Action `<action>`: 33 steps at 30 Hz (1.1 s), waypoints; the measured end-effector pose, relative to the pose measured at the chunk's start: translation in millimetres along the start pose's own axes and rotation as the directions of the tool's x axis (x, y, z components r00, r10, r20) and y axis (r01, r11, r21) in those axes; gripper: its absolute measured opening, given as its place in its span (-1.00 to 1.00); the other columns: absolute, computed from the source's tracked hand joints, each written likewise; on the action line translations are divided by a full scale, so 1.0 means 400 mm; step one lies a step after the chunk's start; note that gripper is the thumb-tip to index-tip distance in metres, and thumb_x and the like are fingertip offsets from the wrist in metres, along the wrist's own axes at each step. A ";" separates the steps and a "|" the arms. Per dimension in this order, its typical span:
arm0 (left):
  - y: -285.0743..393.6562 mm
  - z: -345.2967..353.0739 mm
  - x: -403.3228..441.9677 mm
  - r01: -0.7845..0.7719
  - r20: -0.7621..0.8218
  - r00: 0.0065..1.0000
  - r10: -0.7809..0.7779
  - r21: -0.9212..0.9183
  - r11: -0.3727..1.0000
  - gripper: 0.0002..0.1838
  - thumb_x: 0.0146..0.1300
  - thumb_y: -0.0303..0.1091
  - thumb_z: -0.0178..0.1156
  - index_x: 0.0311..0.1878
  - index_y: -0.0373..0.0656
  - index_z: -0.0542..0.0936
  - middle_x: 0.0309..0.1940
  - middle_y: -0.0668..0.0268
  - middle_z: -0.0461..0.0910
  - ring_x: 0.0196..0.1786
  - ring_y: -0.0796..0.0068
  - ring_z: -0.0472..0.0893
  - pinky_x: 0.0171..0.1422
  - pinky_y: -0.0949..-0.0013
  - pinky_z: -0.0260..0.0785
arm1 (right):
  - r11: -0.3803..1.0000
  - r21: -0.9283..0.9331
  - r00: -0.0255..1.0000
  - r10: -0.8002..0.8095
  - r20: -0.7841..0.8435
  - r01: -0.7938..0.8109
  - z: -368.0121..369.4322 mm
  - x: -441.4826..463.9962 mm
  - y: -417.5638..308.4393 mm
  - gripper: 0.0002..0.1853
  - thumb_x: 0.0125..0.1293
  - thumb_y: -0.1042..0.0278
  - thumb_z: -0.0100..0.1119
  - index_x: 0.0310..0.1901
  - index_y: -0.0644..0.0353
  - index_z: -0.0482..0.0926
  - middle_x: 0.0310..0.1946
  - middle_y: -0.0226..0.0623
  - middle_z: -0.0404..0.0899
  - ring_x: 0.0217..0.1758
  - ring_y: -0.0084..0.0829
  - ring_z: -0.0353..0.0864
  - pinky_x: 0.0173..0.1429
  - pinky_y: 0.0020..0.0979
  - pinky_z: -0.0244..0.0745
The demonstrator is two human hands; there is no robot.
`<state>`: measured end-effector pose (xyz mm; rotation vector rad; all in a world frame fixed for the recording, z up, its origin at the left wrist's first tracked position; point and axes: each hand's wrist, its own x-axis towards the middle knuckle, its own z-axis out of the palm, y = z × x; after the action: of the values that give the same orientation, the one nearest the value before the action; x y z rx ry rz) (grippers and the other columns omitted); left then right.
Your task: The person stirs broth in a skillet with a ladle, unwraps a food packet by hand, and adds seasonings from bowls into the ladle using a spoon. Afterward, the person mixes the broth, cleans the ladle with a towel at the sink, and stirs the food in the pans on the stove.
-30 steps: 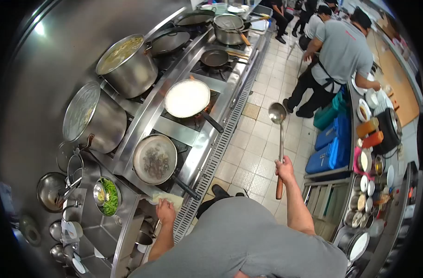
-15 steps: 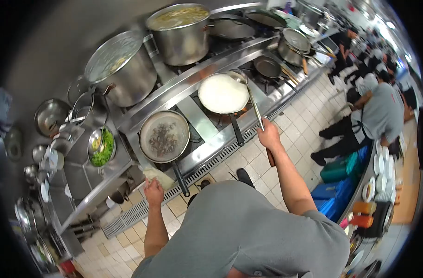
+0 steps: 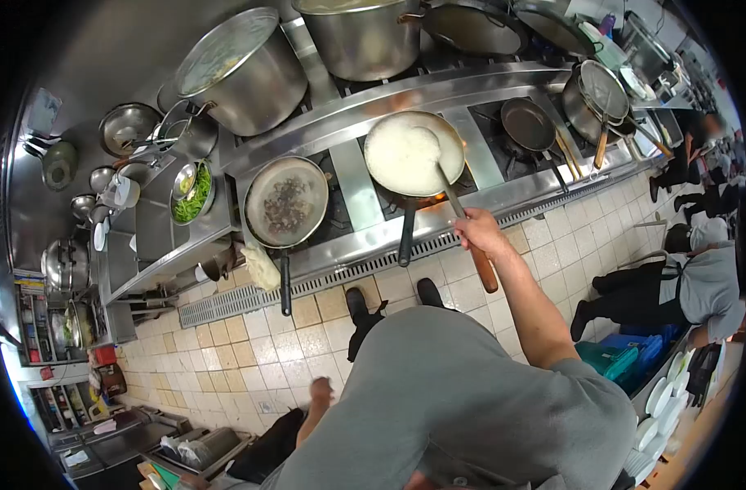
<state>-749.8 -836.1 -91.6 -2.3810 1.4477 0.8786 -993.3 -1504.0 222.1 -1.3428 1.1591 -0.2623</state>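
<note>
My right hand (image 3: 481,232) is closed around the shaft of a ladle (image 3: 450,196) with a wooden lower handle. The ladle's head dips into white foamy liquid (image 3: 397,153) in a frying pan (image 3: 452,147) over a lit burner. My left hand (image 3: 321,390) hangs low beside my body, over the floor, away from the stove; its fingers are too unclear to read. To the left, a second frying pan (image 3: 258,175) holds small dark pieces (image 3: 287,206). Beside its handle a pale cloth (image 3: 260,268) hangs from the counter's edge.
Large stockpots (image 3: 246,73) stand on the back burners. A small black pan (image 3: 528,124) and a pot with strainers (image 3: 585,106) are on the right. A bowl of chopped greens (image 3: 195,200) sits left. A co-worker (image 3: 708,286) bends near stacked plates (image 3: 659,396).
My left hand has left the cloth and dropped back toward my body. The ladle's head has moved from the pan's rim into the white foam. My view has shifted.
</note>
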 end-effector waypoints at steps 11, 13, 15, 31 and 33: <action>0.254 -0.165 -0.057 0.417 0.253 0.885 -0.390 -0.803 0.427 -0.70 0.35 -0.16 0.19 -0.02 -0.14 0.69 -0.26 0.19 0.71 -0.32 0.32 0.67 -0.38 0.16 0.49 | 0.692 0.608 0.902 0.151 0.405 -0.389 -0.078 -0.059 -0.073 -0.80 0.43 0.36 0.15 -0.03 0.28 0.52 -0.45 -0.47 0.44 -0.58 -0.65 0.31 -0.43 -0.51 0.28; 0.169 -0.116 0.023 0.346 0.314 0.761 -0.568 -0.937 -0.055 -0.64 0.38 -0.17 0.24 0.17 -0.09 0.59 -0.35 0.31 0.65 -0.40 0.45 0.61 -0.53 0.36 0.38 | 0.674 0.615 0.894 0.161 0.418 -0.409 -0.087 -0.074 -0.080 -0.73 0.44 0.38 0.14 0.09 0.29 0.50 -0.43 -0.49 0.43 -0.58 -0.68 0.26 -0.42 -0.53 0.24; 0.201 -0.290 0.053 0.270 0.245 0.709 -0.661 -0.961 -0.067 -0.63 0.39 -0.19 0.24 0.18 -0.13 0.59 -0.35 0.28 0.64 -0.38 0.48 0.62 -0.50 0.40 0.38 | 0.717 0.602 0.909 0.108 0.403 -0.353 -0.096 -0.095 -0.090 -0.72 0.44 0.38 0.14 0.10 0.30 0.49 -0.44 -0.48 0.43 -0.58 -0.67 0.27 -0.43 -0.52 0.23; 0.225 -0.256 0.038 0.395 0.191 0.871 -0.452 -0.819 0.416 -0.52 0.31 -0.20 0.30 0.24 -0.20 0.55 -0.39 0.22 0.68 -0.39 0.42 0.63 -0.38 0.31 0.47 | 0.947 0.308 0.975 -0.149 0.167 0.092 -0.142 -0.142 -0.100 -0.77 0.40 0.43 0.16 0.02 0.30 0.60 -0.48 -0.47 0.47 -0.62 -0.63 0.40 -0.51 -0.56 0.29; 0.218 -0.251 0.025 0.341 0.166 0.909 -0.382 -0.824 0.453 -0.52 0.32 -0.19 0.30 0.25 -0.17 0.55 -0.38 0.21 0.67 -0.39 0.39 0.64 -0.40 0.29 0.47 | 0.956 0.239 0.979 -0.190 0.077 0.167 -0.142 -0.156 -0.118 -0.71 0.38 0.48 0.16 0.11 0.30 0.58 -0.50 -0.49 0.46 -0.64 -0.66 0.36 -0.54 -0.56 0.28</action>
<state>-783.9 -933.7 -7.2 -3.1909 0.4004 1.6802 -1044.6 -1506.8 304.4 -1.2396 0.8946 -0.4436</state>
